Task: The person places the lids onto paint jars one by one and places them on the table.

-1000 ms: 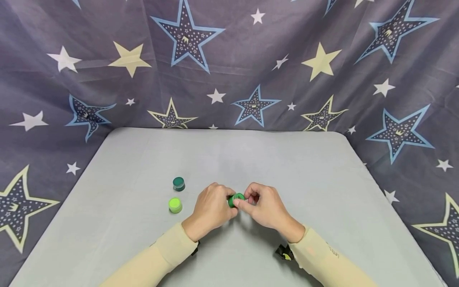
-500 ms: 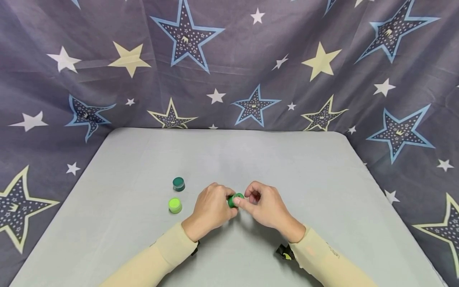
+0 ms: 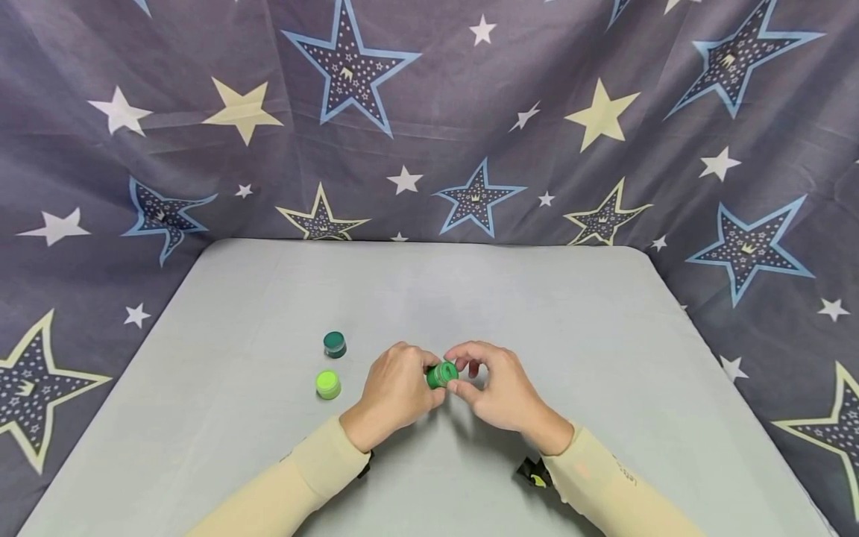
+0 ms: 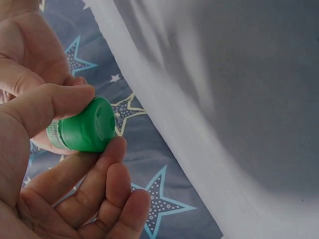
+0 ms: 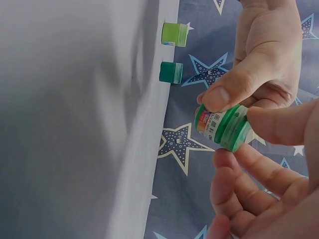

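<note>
In the head view a small green paint jar is held above the table, tilted with its clear-lidded end towards the right. My left hand pinches the jar's body between thumb and fingers; its printed label shows in the right wrist view. The thumb and index finger of my right hand are at opposite sides of the lid, gripping its rim. The jar's smooth green base faces the left wrist camera.
Left of the hands, a light green jar and a dark teal jar stand upright on the grey-covered table. A star-patterned curtain hangs behind and along the sides.
My right thumb has shifted from across the jar's end to the lid's near edge, and the index finger has reached over to the far edge. The left hand has stayed put.
</note>
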`<state>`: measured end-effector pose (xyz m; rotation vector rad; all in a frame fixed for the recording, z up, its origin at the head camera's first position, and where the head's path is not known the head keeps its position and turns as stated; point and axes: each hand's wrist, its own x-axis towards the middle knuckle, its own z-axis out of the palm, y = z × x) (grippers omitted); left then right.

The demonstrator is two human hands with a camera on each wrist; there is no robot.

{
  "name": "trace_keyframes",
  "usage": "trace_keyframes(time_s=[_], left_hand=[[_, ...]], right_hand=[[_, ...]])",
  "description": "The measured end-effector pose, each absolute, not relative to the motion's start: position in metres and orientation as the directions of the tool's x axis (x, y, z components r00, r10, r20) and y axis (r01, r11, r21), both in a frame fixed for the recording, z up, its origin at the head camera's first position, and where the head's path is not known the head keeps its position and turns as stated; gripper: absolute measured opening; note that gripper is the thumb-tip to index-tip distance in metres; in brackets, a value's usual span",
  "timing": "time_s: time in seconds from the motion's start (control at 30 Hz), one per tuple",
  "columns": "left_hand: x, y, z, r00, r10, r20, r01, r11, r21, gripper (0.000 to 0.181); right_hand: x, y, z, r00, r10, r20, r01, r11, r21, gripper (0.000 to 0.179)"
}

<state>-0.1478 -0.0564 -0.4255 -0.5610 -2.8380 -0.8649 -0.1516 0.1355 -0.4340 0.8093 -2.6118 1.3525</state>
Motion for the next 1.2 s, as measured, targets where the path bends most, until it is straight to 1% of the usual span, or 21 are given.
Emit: trace_keyframes(time_s=[0.33,0.6,1.2], left_hand=[[-0.1483,-0.0562,-0.4257,-0.924,0.312,0.222,0.383,0.766,0.517,0.017],[-0.1477,-0.0554,-0.4256,-0.927,0.309,0.213,0.376,0.769,0.517,0.016],[-0.1471,-0.0567,-0.4274,-0.931,0.305,0.199,0.364,0.767,0.529,0.016]], right_hand=[[-0.151,0.1347,-0.4348,-0.875,-0.387,0.291,-0.465,0.501,-0.73,0.019],[-0.1502,0.1338,-0.4343,-0.891,-0.367,0.267,-0.435,0.521,-0.735,0.015],[-0.1518,0.1306,-0.4387,-0.913,-0.321,0.253,-0.401,0.578,-0.711,0.02]])
